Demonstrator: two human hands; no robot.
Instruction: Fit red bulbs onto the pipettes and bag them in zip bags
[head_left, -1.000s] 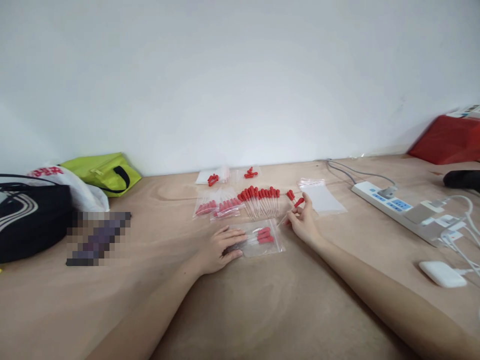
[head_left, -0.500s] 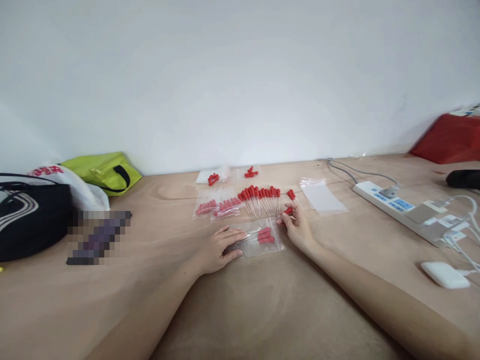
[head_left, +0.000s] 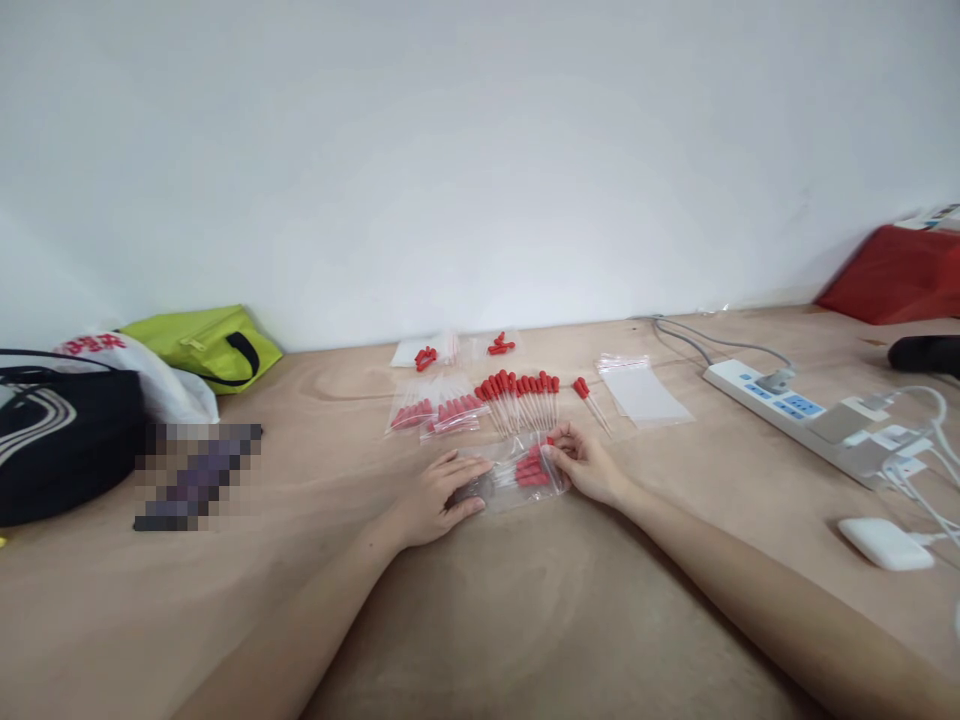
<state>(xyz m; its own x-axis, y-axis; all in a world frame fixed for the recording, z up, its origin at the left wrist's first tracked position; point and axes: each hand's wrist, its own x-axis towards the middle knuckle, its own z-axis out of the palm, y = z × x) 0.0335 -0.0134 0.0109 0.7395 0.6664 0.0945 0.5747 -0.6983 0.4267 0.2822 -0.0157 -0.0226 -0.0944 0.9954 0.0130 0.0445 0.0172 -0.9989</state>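
A clear zip bag (head_left: 499, 500) lies flat on the table in front of me, with several red-bulbed droppers (head_left: 534, 479) inside. My left hand (head_left: 448, 492) rests on the bag's left end, fingers stretched out and apart. At the bag's right end, my right hand (head_left: 581, 462) pinches a dropper by its red bulb (head_left: 550, 441); its tube points left into the bag, though the bulb is partly behind my fingers. Just beyond lies a fanned row of loose droppers (head_left: 517, 390), and one single dropper (head_left: 589, 398) is to the right of that row.
Filled zip bags (head_left: 450, 410) lie behind my left hand, with loose red bulbs (head_left: 501, 345) further back. Flat zip bags (head_left: 646, 392) are stacked at right, near a power strip (head_left: 765, 400) and a white charger (head_left: 885, 543). A black bag (head_left: 67, 450) and a yellow-green bag (head_left: 202, 345) stand left.
My right hand has moved left, bringing the dropper from just outside the bag's mouth to inside it, alongside the others. My left hand stays in place on the bag.
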